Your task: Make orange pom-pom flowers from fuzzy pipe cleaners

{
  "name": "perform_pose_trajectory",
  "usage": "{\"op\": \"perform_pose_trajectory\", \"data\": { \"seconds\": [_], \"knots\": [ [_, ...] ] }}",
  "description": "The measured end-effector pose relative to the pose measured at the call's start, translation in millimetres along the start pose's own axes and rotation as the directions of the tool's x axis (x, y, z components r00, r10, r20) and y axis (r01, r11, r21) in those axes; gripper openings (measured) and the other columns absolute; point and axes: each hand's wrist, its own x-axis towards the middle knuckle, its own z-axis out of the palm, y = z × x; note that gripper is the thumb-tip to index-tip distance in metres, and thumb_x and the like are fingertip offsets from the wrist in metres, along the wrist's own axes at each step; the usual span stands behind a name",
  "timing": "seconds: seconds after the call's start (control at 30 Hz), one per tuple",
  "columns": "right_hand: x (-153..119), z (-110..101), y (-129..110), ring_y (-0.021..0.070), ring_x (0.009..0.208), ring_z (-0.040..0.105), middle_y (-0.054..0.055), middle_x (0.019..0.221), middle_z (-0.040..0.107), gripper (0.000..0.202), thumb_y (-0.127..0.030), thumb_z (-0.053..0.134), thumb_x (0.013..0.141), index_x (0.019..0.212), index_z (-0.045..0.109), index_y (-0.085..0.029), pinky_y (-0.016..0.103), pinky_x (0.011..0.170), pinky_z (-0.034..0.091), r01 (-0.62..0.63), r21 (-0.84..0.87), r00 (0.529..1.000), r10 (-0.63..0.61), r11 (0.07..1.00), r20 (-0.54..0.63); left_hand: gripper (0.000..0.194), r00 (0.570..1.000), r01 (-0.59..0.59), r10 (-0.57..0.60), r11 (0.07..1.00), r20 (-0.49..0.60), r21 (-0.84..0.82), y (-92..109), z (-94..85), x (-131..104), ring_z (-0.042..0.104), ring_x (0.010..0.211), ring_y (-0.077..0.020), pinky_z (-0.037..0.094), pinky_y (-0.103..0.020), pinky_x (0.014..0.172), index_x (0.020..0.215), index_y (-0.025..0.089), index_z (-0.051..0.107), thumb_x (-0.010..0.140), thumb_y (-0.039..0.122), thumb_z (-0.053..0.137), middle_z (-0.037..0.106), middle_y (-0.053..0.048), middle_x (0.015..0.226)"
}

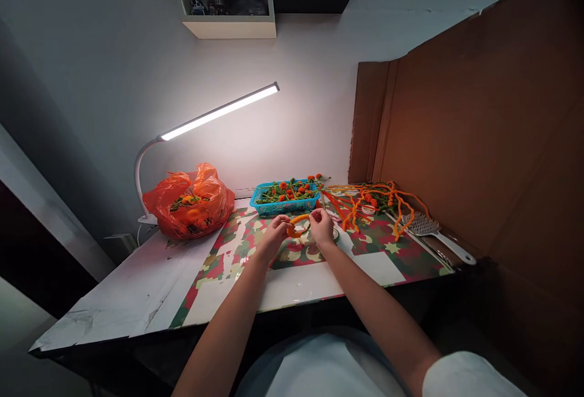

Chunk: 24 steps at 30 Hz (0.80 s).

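Note:
Between my hands, above the middle of the patterned mat, is a curved piece of fuzzy orange stem. My left hand pinches its left end with closed fingers. My right hand is closed at the other end of the curve, its fingertips pressed together. A roll of green tape lies beside my right hand, partly hidden by it. Just behind my hands stands a blue basket holding red-orange flower heads on green stems.
An orange plastic bag with yellow-orange pieces sits at the left below a lit lamp. Loose orange fuzzy stems and a brush lie at the right, beside a tall cardboard sheet. Shelves hang above.

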Motion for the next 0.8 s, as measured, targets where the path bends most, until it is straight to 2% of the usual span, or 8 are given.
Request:
{"op": "perform_pose_trajectory", "data": {
  "seconds": [0.1,0.23,0.33,0.5,0.8],
  "knots": [
    [-4,0,-2,0.0158,0.062,0.054,0.0,0.066,0.057,0.002,-0.022,0.049,0.072,0.07,0.05,-0.021,0.027,0.059,0.042,0.089,-0.043,0.996,-0.088,0.995,0.033,0.029,0.996,-0.072,0.074,0.996,-0.049,0.047,-1,-0.9,0,0.057,0.058,-0.0101,0.047,-0.02,0.051,0.086,0.019,0.056,0.064,0.034,0.068,0.056,0.003,0.069],
    [-8,-1,-7,0.0157,0.063,0.056,0.001,0.068,0.059,0.003,-0.022,0.049,0.073,0.072,0.051,-0.02,0.027,0.062,0.043,0.243,-0.083,0.963,-0.23,0.966,0.141,0.045,0.979,-0.196,0.202,0.95,0.0,0.244,-4,-3.3,-1,0.06,0.06,-0.0122,0.052,-0.023,0.053,0.099,0.016,0.065,0.064,0.044,0.073,0.065,-0.002,0.077],
    [-10,-2,-9,0.0158,0.062,0.056,0.001,0.068,0.059,0.003,-0.022,0.05,0.073,0.072,0.051,-0.02,0.027,0.06,0.043,0.248,-0.087,0.959,-0.231,0.965,0.166,0.045,0.967,-0.23,0.252,0.92,-0.032,0.317,-7,-4.9,0,0.062,0.059,-0.0139,0.054,-0.024,0.05,0.095,0.014,0.07,0.064,0.047,0.073,0.07,-0.006,0.079],
    [-9,1,-5,0.0162,0.063,0.056,0.001,0.068,0.059,0.004,-0.02,0.049,0.075,0.071,0.051,-0.02,0.027,0.06,0.041,0.265,-0.132,0.959,-0.247,0.955,0.136,0.041,0.935,-0.29,0.345,0.881,-0.087,0.372,-11,-5.0,2,0.064,0.058,-0.0155,0.055,-0.026,0.051,0.091,0.014,0.073,0.064,0.046,0.073,0.07,-0.006,0.072],
    [-11,6,0,0.0183,0.069,0.053,0.003,0.071,0.059,0.01,-0.013,0.043,0.075,0.072,0.049,-0.021,0.029,0.065,0.038,0.315,-0.314,0.949,-0.298,0.896,0.102,0.036,0.885,-0.374,0.463,0.766,-0.045,0.523,-11,-4.8,1,0.065,0.059,-0.017,0.054,-0.027,0.052,0.091,0.015,0.073,0.071,0.045,0.068,0.072,-0.006,0.072]
  ]
}}
